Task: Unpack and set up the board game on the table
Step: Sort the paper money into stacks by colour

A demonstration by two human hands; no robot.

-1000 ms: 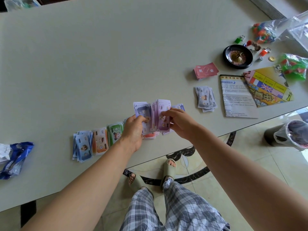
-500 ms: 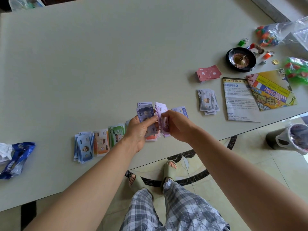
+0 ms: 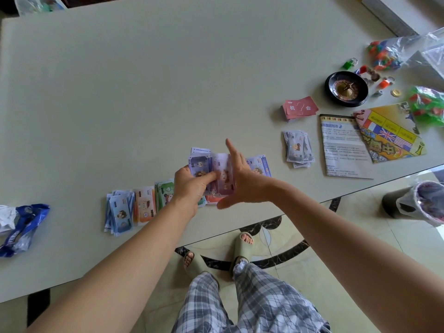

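The left hand [image 3: 192, 186] is gripping a wad of purple notes [image 3: 217, 173] just over the near edge of the table [image 3: 144, 80], thumb lying across the front face & fingers curling round the back, i.e. clamped on the wad. The right hand [image 3: 241, 180] is standing edge-on w/ fingers straight & together, palm seemingly pressing the wad's right side & holding nothing itself; prob. it is squaring the notes up. These are looking like thin paper slips: v. light, floppy, sliding easily over each other. So a wad is wanting a pinch across its middle w/ the thumb on top, not a grab at one corner, & loose slips are likely fanning out if the grip is slackening. Under the hands a reddish pile [image 3: 212, 200] is peeking out. To the left, green notes [image 3: 165, 188], orange notes [image 3: 144, 204] & blue notes [image 3: 120, 212] are lying in a row near the edge, w/ pale-blue notes [image 3: 260, 164] just behind the right hand. Further right, grey notes [image 3: 298, 147], red cards [image 3: 300, 108], a rule sheet [image 3: 343, 145], the folded board [image 3: 389, 133] overlapping the sheet's right side, & a roulette wheel [image 3: 346, 88] are sitting apart. Bagged green pieces [image 3: 427, 104] are lying at the far right, and a crumpled blue wrapper [image 3: 21, 227] at the far left.
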